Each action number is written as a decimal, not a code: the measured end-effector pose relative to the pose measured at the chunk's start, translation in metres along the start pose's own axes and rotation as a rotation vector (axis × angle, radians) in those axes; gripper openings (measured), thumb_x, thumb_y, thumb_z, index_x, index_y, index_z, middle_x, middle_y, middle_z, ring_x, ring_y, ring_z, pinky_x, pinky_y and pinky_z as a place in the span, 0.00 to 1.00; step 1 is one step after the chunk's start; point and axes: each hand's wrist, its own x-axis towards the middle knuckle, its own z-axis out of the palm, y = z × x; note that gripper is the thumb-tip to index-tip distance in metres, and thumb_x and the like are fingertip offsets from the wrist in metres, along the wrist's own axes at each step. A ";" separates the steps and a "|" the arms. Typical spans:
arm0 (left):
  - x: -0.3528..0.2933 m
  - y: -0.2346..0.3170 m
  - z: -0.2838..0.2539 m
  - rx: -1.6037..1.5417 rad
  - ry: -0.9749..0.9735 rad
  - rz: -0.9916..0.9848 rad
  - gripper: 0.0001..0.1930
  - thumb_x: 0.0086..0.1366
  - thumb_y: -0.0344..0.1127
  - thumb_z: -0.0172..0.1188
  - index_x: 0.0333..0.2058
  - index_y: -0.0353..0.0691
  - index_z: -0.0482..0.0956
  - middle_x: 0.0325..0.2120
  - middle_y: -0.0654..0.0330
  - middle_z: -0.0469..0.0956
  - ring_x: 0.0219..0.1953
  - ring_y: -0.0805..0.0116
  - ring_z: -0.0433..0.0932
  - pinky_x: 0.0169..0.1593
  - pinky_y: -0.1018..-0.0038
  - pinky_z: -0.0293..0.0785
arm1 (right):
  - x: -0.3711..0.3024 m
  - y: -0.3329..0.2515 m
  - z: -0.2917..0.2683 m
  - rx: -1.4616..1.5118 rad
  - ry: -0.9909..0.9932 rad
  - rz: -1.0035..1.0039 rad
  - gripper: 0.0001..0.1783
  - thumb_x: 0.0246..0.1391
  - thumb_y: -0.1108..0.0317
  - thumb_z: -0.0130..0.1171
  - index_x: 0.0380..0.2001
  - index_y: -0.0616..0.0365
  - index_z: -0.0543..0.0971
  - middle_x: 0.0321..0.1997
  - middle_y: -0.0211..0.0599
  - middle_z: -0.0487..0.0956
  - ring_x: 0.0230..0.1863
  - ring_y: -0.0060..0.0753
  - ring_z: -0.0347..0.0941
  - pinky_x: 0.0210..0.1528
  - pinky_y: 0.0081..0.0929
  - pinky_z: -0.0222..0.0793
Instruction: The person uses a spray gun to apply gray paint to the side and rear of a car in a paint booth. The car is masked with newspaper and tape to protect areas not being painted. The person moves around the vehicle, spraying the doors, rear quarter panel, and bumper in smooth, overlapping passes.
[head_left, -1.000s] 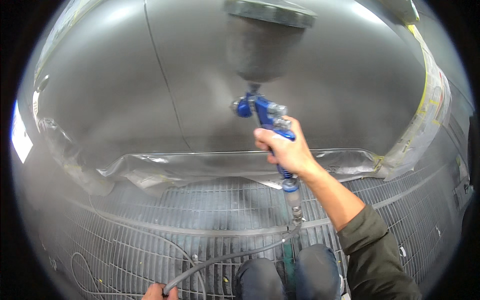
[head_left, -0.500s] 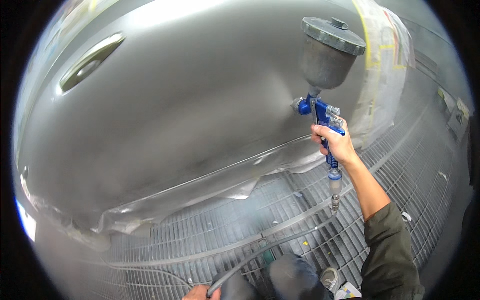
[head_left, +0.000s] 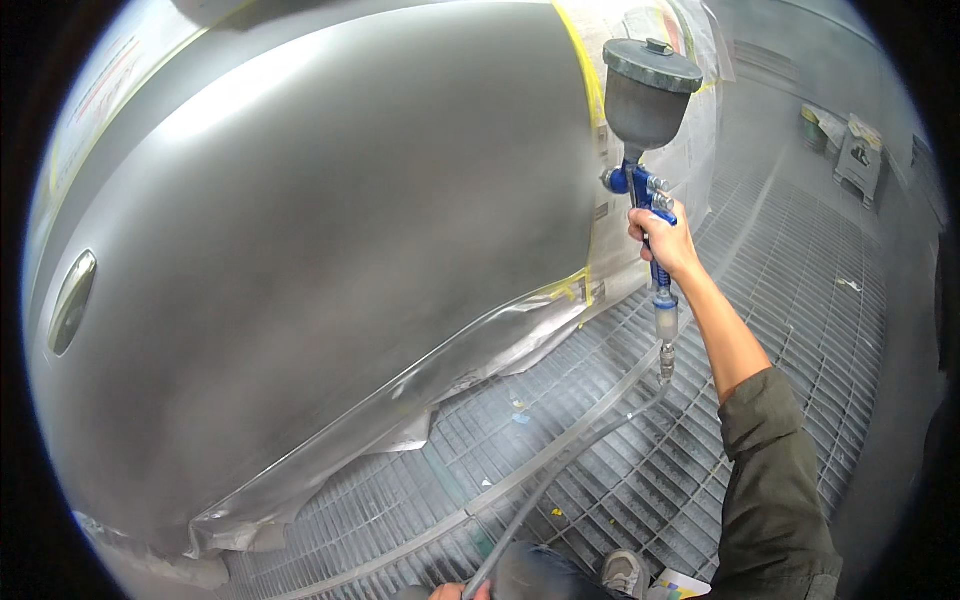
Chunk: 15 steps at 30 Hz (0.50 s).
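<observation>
Right hand [head_left: 668, 243] is clenched round the blue grip of the spray gun [head_left: 645, 205], held upright, long axis vertical, nozzle facing left; the grey car panel [head_left: 330, 260] lies just to the left of the gun, well within reach of this arm, not touching; the lidded grey cup [head_left: 648, 92] sits on top, contents hidden; air hose [head_left: 560, 470] drops from the handle across the grated floor [head_left: 780, 330] to the left hand [head_left: 455, 591], barely in view at the bottom edge, apparently on the hose, grip impossible to tell; masking sheet [head_left: 400, 400] hangs below the panel.
</observation>
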 end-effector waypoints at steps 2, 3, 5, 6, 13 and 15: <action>0.001 0.003 0.003 0.010 0.019 0.001 0.14 0.58 0.40 0.69 0.23 0.38 0.77 0.20 0.47 0.76 0.24 0.45 0.76 0.30 0.55 0.71 | 0.013 0.005 -0.007 -0.059 0.128 -0.035 0.05 0.55 0.68 0.57 0.30 0.56 0.73 0.19 0.27 0.71 0.15 0.17 0.63 0.15 0.20 0.59; 0.003 0.005 0.003 0.019 0.034 0.005 0.14 0.58 0.40 0.69 0.23 0.37 0.77 0.20 0.47 0.76 0.23 0.45 0.76 0.30 0.55 0.71 | 0.018 0.006 -0.007 -0.095 0.183 -0.178 0.04 0.56 0.69 0.56 0.32 0.56 0.72 0.19 0.26 0.70 0.15 0.17 0.62 0.15 0.20 0.58; 0.005 0.008 -0.004 0.016 0.092 0.005 0.14 0.59 0.41 0.69 0.24 0.37 0.78 0.20 0.46 0.76 0.22 0.45 0.76 0.29 0.55 0.71 | 0.019 0.008 -0.009 -0.028 0.187 -0.139 0.05 0.55 0.68 0.57 0.32 0.55 0.72 0.19 0.25 0.70 0.15 0.17 0.61 0.14 0.20 0.58; 0.002 0.000 -0.007 0.069 0.090 -0.040 0.15 0.59 0.43 0.69 0.24 0.37 0.78 0.19 0.46 0.76 0.23 0.44 0.76 0.29 0.55 0.71 | 0.009 -0.001 0.001 0.062 0.115 -0.064 0.05 0.55 0.68 0.57 0.32 0.55 0.72 0.19 0.25 0.70 0.15 0.17 0.62 0.14 0.20 0.58; -0.016 -0.039 -0.060 0.070 0.228 -0.134 0.14 0.58 0.39 0.68 0.23 0.35 0.76 0.19 0.44 0.75 0.23 0.41 0.76 0.28 0.55 0.71 | -0.069 -0.058 0.085 0.096 -0.170 0.018 0.06 0.57 0.66 0.59 0.34 0.54 0.74 0.20 0.25 0.72 0.18 0.17 0.67 0.17 0.20 0.64; -0.030 -0.082 -0.072 0.190 0.290 -0.118 0.14 0.57 0.38 0.69 0.23 0.35 0.76 0.18 0.45 0.74 0.22 0.42 0.75 0.27 0.56 0.70 | -0.091 -0.071 0.118 0.152 -0.248 0.030 0.07 0.57 0.65 0.60 0.34 0.55 0.74 0.21 0.25 0.72 0.18 0.16 0.67 0.17 0.20 0.64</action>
